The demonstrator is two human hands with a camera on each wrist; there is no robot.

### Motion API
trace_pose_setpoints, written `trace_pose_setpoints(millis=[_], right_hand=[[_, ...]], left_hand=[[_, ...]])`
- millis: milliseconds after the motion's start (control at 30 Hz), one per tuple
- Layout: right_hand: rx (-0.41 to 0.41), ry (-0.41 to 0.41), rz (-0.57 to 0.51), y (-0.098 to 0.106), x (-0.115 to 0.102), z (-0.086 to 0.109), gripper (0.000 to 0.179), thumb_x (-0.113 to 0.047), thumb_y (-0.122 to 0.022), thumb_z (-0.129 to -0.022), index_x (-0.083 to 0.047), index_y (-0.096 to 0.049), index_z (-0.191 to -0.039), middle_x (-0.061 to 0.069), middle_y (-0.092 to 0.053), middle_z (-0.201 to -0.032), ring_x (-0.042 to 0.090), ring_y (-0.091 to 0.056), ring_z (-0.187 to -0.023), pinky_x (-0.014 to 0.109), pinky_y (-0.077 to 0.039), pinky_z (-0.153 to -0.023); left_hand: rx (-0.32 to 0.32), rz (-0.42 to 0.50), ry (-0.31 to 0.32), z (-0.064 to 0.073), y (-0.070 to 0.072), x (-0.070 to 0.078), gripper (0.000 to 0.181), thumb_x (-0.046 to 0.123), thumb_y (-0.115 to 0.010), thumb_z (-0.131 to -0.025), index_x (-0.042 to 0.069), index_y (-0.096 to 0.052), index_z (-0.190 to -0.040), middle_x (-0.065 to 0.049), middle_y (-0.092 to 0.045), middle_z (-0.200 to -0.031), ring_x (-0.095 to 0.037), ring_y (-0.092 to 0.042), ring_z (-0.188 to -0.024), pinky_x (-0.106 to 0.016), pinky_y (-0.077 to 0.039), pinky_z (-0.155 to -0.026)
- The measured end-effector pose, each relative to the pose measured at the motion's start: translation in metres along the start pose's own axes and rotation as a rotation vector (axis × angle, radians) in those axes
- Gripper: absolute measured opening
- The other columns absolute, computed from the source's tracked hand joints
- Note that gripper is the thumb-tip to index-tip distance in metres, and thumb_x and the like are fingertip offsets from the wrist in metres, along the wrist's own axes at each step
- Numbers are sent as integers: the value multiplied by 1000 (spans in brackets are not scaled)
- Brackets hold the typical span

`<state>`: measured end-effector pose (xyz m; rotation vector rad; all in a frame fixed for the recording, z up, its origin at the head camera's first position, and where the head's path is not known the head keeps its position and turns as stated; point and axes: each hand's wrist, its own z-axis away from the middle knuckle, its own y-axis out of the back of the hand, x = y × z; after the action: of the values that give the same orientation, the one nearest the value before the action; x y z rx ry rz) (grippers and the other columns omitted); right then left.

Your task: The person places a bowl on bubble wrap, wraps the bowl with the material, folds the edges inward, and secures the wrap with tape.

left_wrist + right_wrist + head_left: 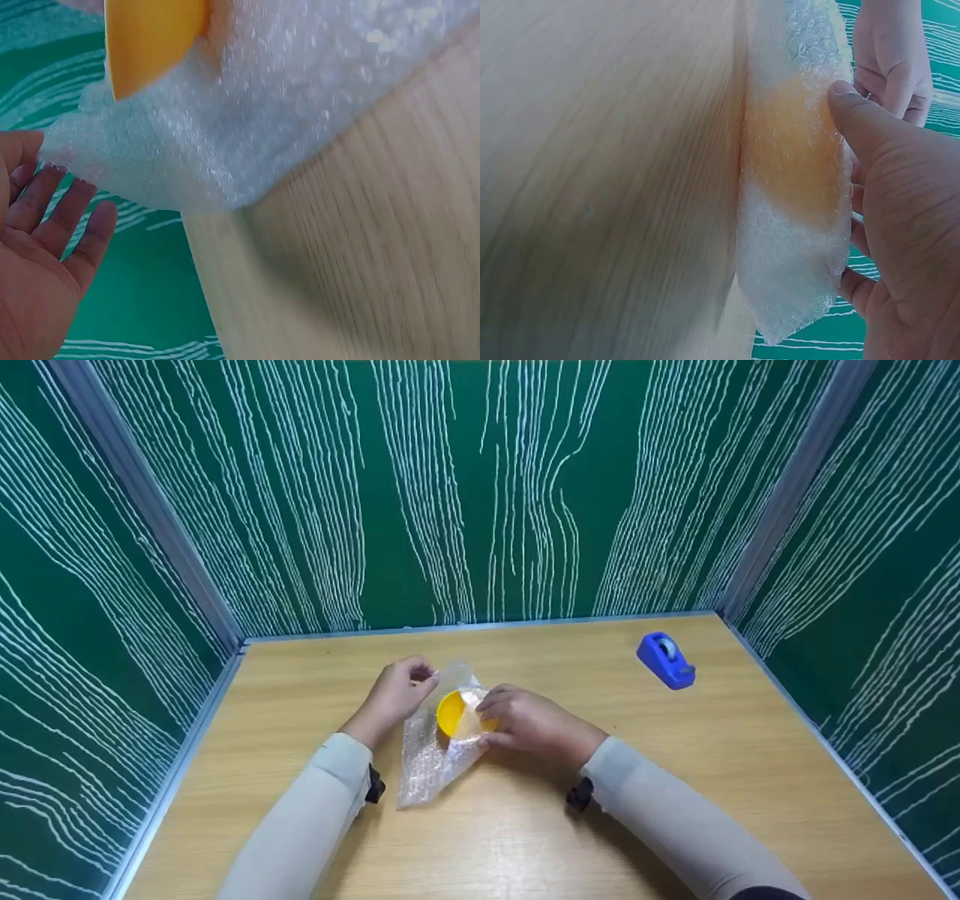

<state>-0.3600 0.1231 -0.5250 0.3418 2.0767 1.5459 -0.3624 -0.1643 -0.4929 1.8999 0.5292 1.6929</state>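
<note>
A hollow yellow vessel (449, 712), round-rimmed like a bowl, lies on its side on a sheet of bubble wrap (426, 765). Part of the sheet is folded over its right side, and the yellow shows through that layer in the right wrist view. My left hand (397, 694) pinches the far corner of the wrap between thumb and forefinger, its other fingers spread in the left wrist view. From the right, my right hand (531, 721) holds the folded wrap against the vessel, with the thumb (859, 112) on the wrap's edge and the fingers partly hidden behind it.
A blue tape dispenser (667, 661) with a roll in it stands at the back right of the wooden table (540, 840). Green panels (480, 510) with white wavy lines enclose the table at the back and both sides.
</note>
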Motion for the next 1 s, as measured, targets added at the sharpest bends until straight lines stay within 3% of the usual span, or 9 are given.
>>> trace_pose_setpoints(millis=[267, 667, 1000], right_hand=[[-1, -16, -10, 0, 0, -1, 44, -49, -79, -107, -9, -85, -127, 7, -79, -145, 29, -71, -139, 45, -56, -125], [41, 7, -6, -2, -2, 0, 42, -45, -82, -105, -7, -86, -124, 9, -80, -143, 30, -70, -142, 46, -57, -124], [69, 14, 4, -5, 0, 0, 44, -48, -79, -107, -9, -86, -124, 6, -84, -134, 27, -72, -139, 45, -58, -123]], left_hand=[[-67, -34, -6, 12, -13, 14, 11, 27, -76, -111, 21, -76, -120, -3, -78, -135, -29, -71, -130, -54, -55, -125], [-137, -131, -142, 23, -31, 26, 9, 26, -76, -111, 21, -77, -118, -5, -81, -134, -30, -74, -132, -54, -56, -124], [-167, -193, -89, 27, -44, 27, 17, 32, -80, -108, 23, -81, -122, -2, -78, -142, -28, -70, -139, -56, -52, -127]])
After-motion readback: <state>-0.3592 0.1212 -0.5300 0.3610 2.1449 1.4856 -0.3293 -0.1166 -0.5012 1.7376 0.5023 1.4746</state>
